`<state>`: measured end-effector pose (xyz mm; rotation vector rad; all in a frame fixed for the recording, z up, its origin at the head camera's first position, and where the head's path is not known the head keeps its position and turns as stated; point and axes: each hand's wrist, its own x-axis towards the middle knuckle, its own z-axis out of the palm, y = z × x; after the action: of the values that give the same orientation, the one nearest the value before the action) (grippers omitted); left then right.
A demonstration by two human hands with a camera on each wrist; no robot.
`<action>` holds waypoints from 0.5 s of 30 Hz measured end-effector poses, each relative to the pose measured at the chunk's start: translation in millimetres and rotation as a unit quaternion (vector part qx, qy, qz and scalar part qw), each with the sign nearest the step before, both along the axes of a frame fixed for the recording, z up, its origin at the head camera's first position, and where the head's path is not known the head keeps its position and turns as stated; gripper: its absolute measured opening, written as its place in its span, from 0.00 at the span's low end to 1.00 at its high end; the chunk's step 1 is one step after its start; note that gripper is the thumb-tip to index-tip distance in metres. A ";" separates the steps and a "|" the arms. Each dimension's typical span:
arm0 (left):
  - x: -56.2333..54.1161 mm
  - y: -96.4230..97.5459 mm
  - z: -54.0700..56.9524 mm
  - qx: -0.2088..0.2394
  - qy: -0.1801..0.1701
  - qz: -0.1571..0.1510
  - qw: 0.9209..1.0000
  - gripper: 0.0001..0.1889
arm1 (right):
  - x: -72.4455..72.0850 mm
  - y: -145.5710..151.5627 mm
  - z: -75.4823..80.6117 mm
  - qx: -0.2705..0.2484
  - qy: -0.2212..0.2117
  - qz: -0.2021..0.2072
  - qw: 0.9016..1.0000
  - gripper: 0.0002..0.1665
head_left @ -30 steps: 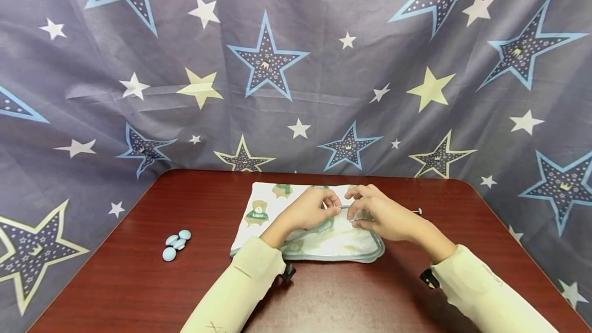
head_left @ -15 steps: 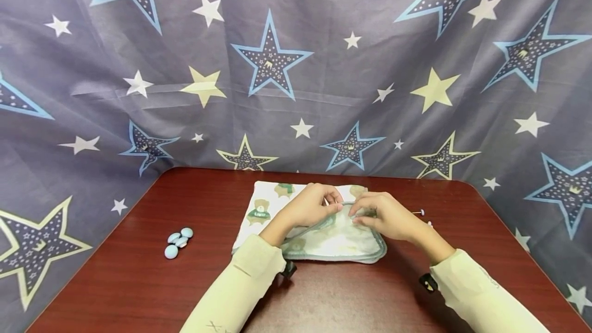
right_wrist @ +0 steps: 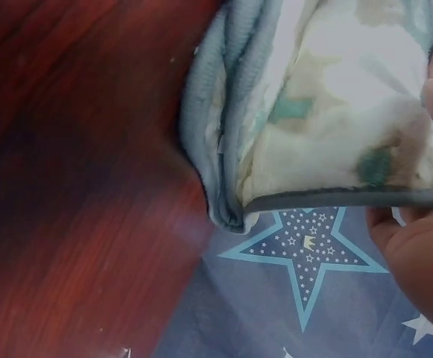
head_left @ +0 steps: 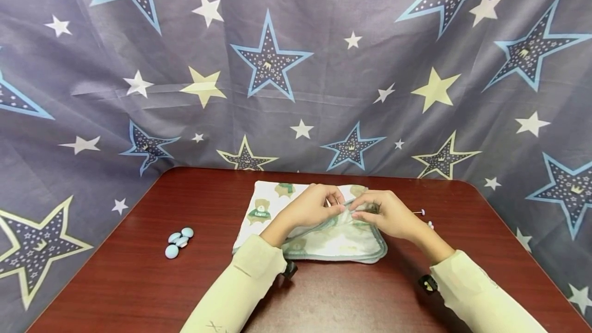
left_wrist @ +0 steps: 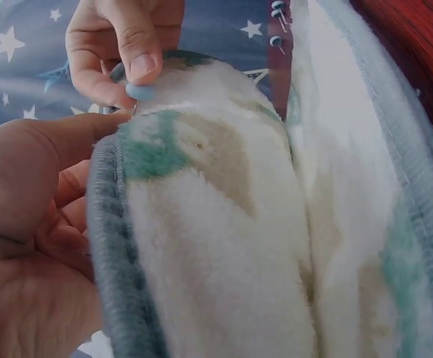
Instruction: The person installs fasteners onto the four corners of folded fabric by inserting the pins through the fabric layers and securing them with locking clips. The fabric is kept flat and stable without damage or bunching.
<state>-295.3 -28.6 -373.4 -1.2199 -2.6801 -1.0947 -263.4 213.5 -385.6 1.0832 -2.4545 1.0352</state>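
A folded white fleece cloth with brown bears, green patches and grey-green stitched edging lies on the table, its upper fold raised. My left hand grips the raised edge, thumb on the near side. Close beside it, my right hand has its thumb and forefinger at the same edge. In the left wrist view, the right thumb and forefinger pinch a pin by its pale blue head, and a bit of metal shaft shows beneath it at the cloth. The pin's tip is hidden.
Several pale blue round pieces lie in a group on the reddish-brown table at the left. Loose pins with pale heads lie right of the cloth. A starry curtain hangs behind the table.
My right hand's spread fingers have drawn together and moved in toward the left hand at the cloth's edge. The edge there has come up slightly. The left hand keeps its grip.
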 end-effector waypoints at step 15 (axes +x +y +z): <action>0.0 0.5 -0.8 0.000 0.011 0.000 1.000 0.02 | -1.2 -6.8 0.0 0.012 0.113 -0.029 0.993 0.21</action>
<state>-295.3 -28.0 -374.1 -1.2254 -2.6634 -1.0737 -264.6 206.7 -385.5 1.0670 -2.3081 0.8184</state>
